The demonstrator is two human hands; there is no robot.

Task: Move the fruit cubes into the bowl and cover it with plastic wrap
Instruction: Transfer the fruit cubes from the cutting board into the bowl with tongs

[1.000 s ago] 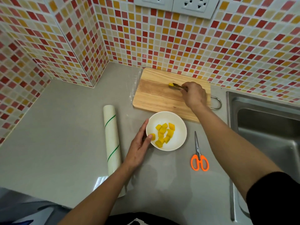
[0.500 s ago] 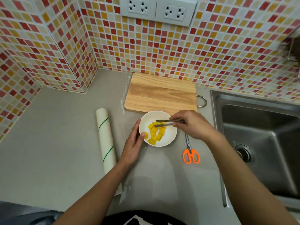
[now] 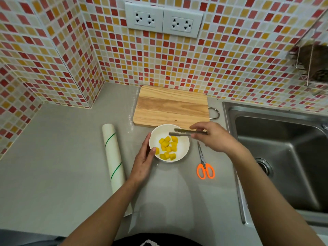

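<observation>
Grey table (image 3: 53, 174) surface lies nearest, carrying a roll of plastic wrap (image 3: 113, 157) with green stripes, a loose clear sheet trailing from its near end. Just right of the roll, the left hand (image 3: 142, 162) rests straight-fingered against the rim of the white bowl (image 3: 184, 150), steadying it. Yellow fruit cubes (image 3: 167, 148) sit heaped inside. Orange-handled scissors (image 3: 205, 165) lie right of the bowl. Above the bowl's far rim the right hand (image 3: 213, 137) pinches metal tongs (image 3: 186, 132), which carry nothing. Beyond, the wooden cutting board (image 3: 171, 105) shows no cubes, so moving looks finished and wrapping is probably next. Risks: thin film may cling to itself or tear unevenly, and the light bowl could slide if the steadying hand lifts. A steel sink (image 3: 284, 157) sits right; mosaic tiles (image 3: 213, 59) and wall sockets (image 3: 164, 19) lie behind.
</observation>
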